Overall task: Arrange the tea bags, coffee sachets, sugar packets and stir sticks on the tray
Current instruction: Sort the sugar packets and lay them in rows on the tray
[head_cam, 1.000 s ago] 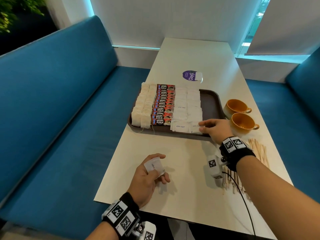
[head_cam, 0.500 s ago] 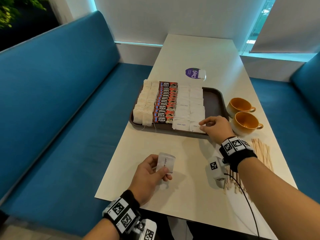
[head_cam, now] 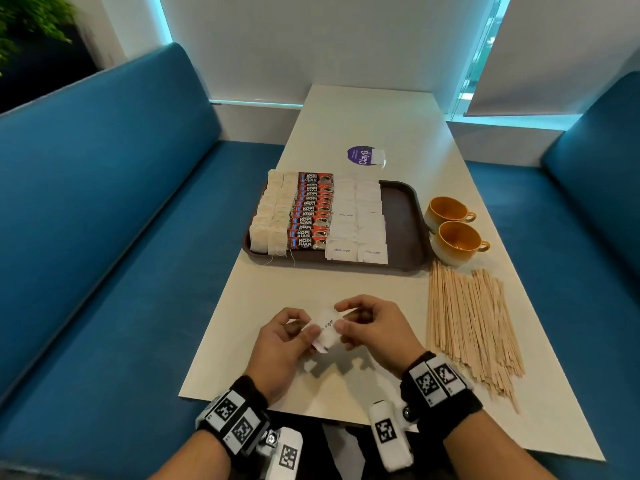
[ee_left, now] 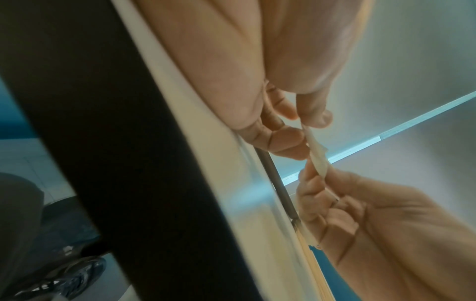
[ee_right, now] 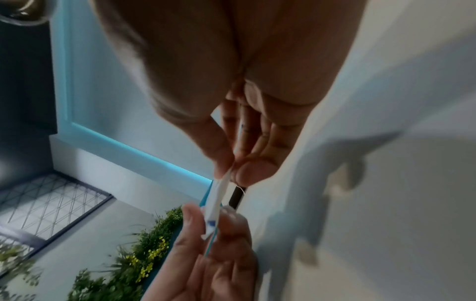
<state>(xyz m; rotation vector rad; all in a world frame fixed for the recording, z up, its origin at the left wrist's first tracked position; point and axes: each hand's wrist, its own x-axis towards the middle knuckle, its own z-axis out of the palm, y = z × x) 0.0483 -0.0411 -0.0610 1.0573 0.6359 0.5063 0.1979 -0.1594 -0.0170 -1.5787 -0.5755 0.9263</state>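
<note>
Right hand [head_cam: 377,332] left the tray [head_cam: 403,216]; both hands (left hand [head_cam: 280,344] too) pinch one sugar packet [head_cam: 326,329].

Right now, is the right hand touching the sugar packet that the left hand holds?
Touching. The right wrist view shows the right hand pinching the top edge of the sugar packet; the left hand grips its lower end.

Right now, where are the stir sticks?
In the head view the stir sticks lie in a loose pile on the table, off the tray, at its near right corner, just nearer than the two cups and right of both hands.
</note>
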